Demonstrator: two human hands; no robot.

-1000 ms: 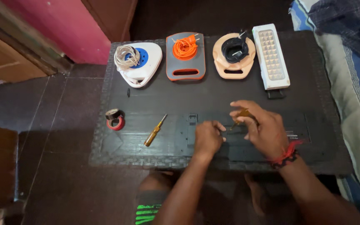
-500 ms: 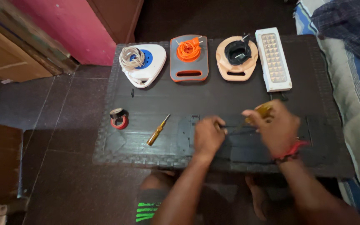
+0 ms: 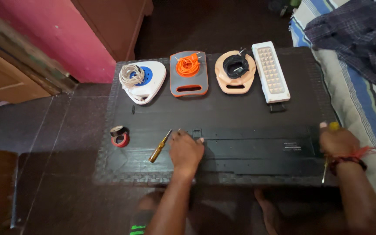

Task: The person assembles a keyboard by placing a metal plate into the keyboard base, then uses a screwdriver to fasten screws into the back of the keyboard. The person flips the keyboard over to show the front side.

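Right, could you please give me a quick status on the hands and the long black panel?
Left hand pressing the long black panel at its left end. Right hand at the right end, gripping a yellow-handled screwdriver. Second screwdriver lies loose beside the left hand.

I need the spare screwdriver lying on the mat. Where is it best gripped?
Grip the screwdriver by its amber handle, the thicker end nearest the mat's front edge. Come from above on its left: the left hand sits close on its right, and it lies flat, tip pointing away.
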